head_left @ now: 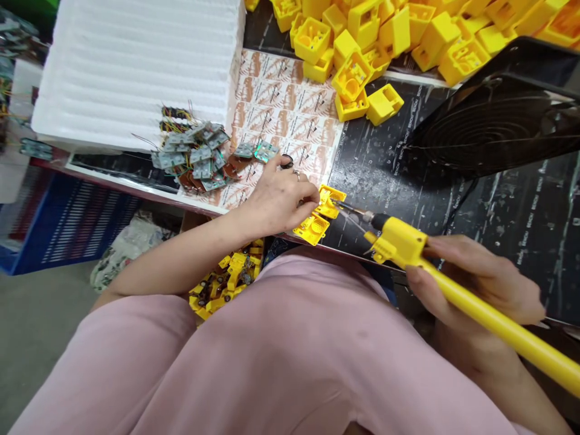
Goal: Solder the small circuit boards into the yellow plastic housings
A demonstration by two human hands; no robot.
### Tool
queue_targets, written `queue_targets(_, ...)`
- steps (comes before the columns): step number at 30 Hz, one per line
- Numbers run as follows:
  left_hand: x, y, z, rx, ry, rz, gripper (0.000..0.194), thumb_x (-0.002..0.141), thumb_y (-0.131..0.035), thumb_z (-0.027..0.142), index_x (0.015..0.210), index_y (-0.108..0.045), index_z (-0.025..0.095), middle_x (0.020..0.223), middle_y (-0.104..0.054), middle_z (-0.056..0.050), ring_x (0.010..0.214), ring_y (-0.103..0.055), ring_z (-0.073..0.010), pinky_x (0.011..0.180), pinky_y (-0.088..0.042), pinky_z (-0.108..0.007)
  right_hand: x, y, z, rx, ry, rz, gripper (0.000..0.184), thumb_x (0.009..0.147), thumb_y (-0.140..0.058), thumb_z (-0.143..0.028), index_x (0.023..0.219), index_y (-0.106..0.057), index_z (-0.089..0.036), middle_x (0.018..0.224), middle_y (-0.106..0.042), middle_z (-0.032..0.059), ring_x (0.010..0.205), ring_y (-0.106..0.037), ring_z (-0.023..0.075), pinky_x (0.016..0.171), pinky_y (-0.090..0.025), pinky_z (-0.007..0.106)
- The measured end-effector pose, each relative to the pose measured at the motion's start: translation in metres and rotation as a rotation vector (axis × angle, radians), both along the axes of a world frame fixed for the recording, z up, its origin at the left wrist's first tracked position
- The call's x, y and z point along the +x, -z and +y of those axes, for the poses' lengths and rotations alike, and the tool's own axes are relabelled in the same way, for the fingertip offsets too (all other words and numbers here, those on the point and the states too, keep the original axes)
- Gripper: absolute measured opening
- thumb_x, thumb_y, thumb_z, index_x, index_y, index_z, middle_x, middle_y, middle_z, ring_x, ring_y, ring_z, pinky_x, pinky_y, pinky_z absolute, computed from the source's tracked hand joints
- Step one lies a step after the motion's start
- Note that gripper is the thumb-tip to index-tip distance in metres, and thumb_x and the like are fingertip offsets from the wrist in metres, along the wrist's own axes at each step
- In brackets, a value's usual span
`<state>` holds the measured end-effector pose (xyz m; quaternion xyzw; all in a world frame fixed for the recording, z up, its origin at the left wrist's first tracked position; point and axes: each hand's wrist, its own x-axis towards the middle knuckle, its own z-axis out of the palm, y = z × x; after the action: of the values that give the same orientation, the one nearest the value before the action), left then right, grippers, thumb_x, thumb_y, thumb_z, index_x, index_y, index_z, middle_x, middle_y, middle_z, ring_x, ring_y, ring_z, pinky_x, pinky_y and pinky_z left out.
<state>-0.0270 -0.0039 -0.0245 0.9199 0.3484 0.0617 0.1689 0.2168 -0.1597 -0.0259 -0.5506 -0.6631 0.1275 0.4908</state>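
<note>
A yellow soldering iron [403,241] with a metal tip and a thin feed tube is gripped in my right hand [484,284]. Its tip reaches into a small open yellow plastic housing [330,199] at the table's front edge. My left hand [283,196] has thumb and fingers pinched together at the left side of that housing; what lies between them is hidden. Just below sits a second yellow housing part [312,229] with a grille of holes. A small black round part [286,161] shows by the left knuckles, near a green circuit board [265,151].
Circuit boards [199,154] with wires lie piled beside a white foam block [140,66]. Many yellow housings [353,75] heap along the back. A black fan [489,121] stands at right. Below the table are a box of yellow parts [231,278] and a blue crate [67,217].
</note>
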Motion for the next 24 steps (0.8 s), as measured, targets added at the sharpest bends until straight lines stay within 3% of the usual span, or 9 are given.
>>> queue_targets(3, 0.006, -0.004, 0.000, 0.034, 0.009, 0.076, 0.028, 0.087, -0.048, 0.028, 0.082, -0.074, 0.021, 0.077, -0.074, -0.004, 0.081, -0.066, -0.0199, 0.105, -0.038, -0.049, -0.002, -0.007, 0.009, 0.105, -0.187, -0.130, 0.031, 0.079, -0.077, -0.015, 0.108, -0.066, -0.021, 0.077, -0.071, 0.0025, 0.067, -0.069, 0.0162, 0.054, -0.057, 0.025)
queue_targets(6, 0.012, -0.008, 0.004, 0.015, 0.025, 0.133, 0.025, 0.083, -0.049, 0.027, 0.082, -0.073, 0.020, 0.078, -0.074, -0.004, 0.080, -0.066, -0.0205, 0.098, -0.041, -0.046, -0.005, -0.013, 0.017, 0.138, -0.209, -0.238, 0.020, 0.080, -0.078, -0.016, 0.092, -0.063, -0.021, 0.073, -0.069, -0.0005, 0.064, -0.068, 0.0134, 0.052, -0.055, 0.021)
queue_targets(11, 0.020, -0.012, 0.012, -0.022, 0.057, 0.229, 0.022, 0.079, -0.051, 0.027, 0.081, -0.072, 0.019, 0.074, -0.073, -0.004, 0.078, -0.065, -0.0209, 0.089, -0.042, -0.042, -0.009, -0.018, 0.019, 0.109, -0.223, -0.331, 0.017, 0.082, -0.077, -0.017, 0.082, -0.060, -0.021, 0.071, -0.068, -0.0009, 0.062, -0.067, 0.0113, 0.052, -0.054, 0.020)
queue_targets(19, 0.023, -0.011, 0.018, -0.042, 0.080, 0.257, 0.020, 0.075, -0.053, 0.027, 0.076, -0.072, 0.019, 0.071, -0.071, -0.003, 0.074, -0.065, -0.0214, 0.085, -0.045, -0.040, -0.006, -0.020, 0.019, 0.117, -0.316, -0.383, 0.019, 0.082, -0.078, -0.023, 0.088, -0.060, -0.022, 0.076, -0.069, 0.0000, 0.066, -0.066, 0.0127, 0.059, -0.057, 0.024)
queue_targets(21, 0.023, -0.011, 0.018, -0.035, 0.088, 0.250, 0.020, 0.075, -0.053, 0.027, 0.074, -0.071, 0.020, 0.067, -0.069, -0.002, 0.072, -0.064, -0.0200, 0.084, -0.045, -0.039, -0.002, -0.025, 0.018, 0.049, -0.305, -0.401, 0.012, 0.088, -0.072, -0.027, 0.084, -0.061, -0.023, 0.077, -0.069, 0.0001, 0.065, -0.065, 0.0118, 0.061, -0.057, 0.024)
queue_targets(24, 0.022, -0.012, 0.019, -0.024, 0.098, 0.241, 0.018, 0.074, -0.052, 0.026, 0.071, -0.069, 0.020, 0.064, -0.067, -0.001, 0.070, -0.063, -0.0184, 0.082, -0.045, -0.037, 0.003, -0.030, 0.014, -0.085, -0.188, -0.333, 0.027, 0.095, -0.062, -0.038, 0.072, -0.061, -0.025, 0.070, -0.067, 0.0003, 0.063, -0.065, 0.0113, 0.062, -0.055, 0.023)
